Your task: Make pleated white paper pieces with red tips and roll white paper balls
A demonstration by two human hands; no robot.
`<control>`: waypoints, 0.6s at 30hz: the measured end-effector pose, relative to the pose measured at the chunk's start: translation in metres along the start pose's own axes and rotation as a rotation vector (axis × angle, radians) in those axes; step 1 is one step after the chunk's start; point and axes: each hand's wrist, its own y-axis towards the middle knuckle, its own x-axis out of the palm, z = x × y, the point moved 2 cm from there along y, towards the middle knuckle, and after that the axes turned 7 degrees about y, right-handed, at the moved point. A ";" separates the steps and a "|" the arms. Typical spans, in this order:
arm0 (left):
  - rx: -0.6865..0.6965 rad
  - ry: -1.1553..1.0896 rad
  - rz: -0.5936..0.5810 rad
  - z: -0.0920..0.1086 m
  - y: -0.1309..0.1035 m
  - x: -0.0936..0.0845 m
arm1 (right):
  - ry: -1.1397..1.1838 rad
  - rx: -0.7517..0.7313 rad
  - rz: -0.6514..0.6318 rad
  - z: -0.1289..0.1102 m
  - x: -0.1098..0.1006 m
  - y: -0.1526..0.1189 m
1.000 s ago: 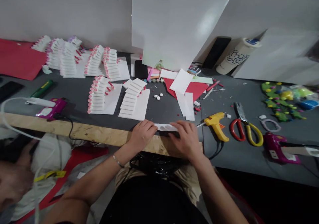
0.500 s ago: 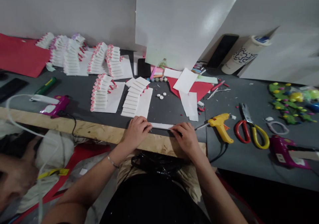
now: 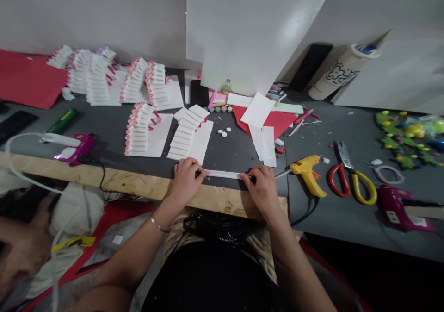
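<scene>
A narrow white paper strip [image 3: 225, 175] lies along the front edge of the dark table, stretched between my two hands. My left hand [image 3: 186, 178] pinches its left end between thumb and fingers. At the other end, my right hand [image 3: 261, 184] has thumb and fingers closed on the strip. Just beyond my left hand stands a stepped stack of folded white paper pieces [image 3: 182, 138] on a white card [image 3: 203, 140]. Three small white pieces [image 3: 224, 132] sit on the table past the strip. To the right of my right hand lies a yellow glue gun [image 3: 308, 174].
Red-and-yellow-handled scissors [image 3: 343, 173] and a purple glue gun [image 3: 398, 210] lie at right. Another purple glue gun [image 3: 76, 149] is at left. White papers [image 3: 257, 110] cover red paper [image 3: 286, 122]. Several pink-edged paper stacks [image 3: 140, 129] stand back left. Another person's arm [image 3: 24, 242] shows lower left.
My left hand has shifted slightly left and my right hand slightly right and up along the strip. More of the white strip shows between them.
</scene>
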 end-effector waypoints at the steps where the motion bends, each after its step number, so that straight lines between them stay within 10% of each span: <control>1: -0.005 0.008 0.003 0.001 0.000 0.000 | -0.009 0.004 -0.001 0.000 0.000 0.000; 18: 0.046 0.159 0.112 0.009 -0.006 -0.001 | 0.068 0.074 0.008 0.000 -0.001 0.000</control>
